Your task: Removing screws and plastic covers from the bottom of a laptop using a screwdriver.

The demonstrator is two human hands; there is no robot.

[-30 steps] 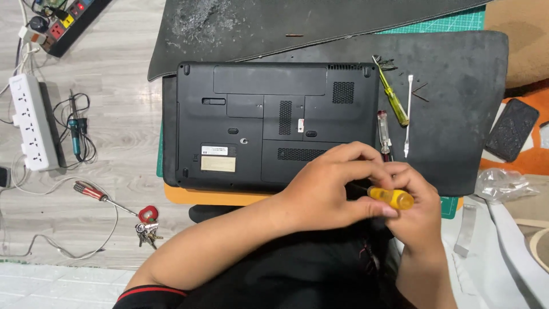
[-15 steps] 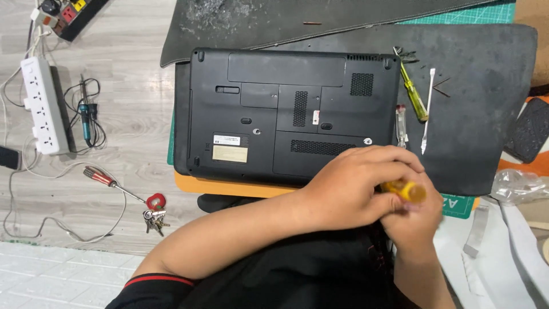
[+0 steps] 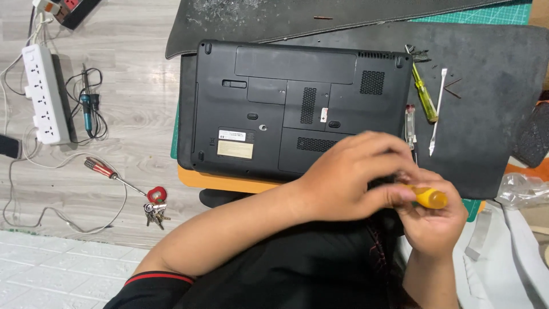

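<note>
A black laptop (image 3: 286, 109) lies upside down on a dark mat (image 3: 492, 68), its underside up. Over its near right corner both my hands meet on a yellow-handled screwdriver (image 3: 430, 198). My left hand (image 3: 351, 177) wraps over the front of the tool and hides its shaft. My right hand (image 3: 437, 223) holds the yellow handle from below. The tip is not visible.
On the mat right of the laptop lie a yellow-green screwdriver (image 3: 424, 96) and a white spudger (image 3: 437, 109). On the wooden floor to the left are a white power strip (image 3: 43, 94), a soldering iron (image 3: 87, 109), a red-handled screwdriver (image 3: 102, 168) and keys (image 3: 155, 207).
The view has shifted so the laptop sits further right and up. My hands stay joined on the yellow screwdriver at the laptop's near right corner.
</note>
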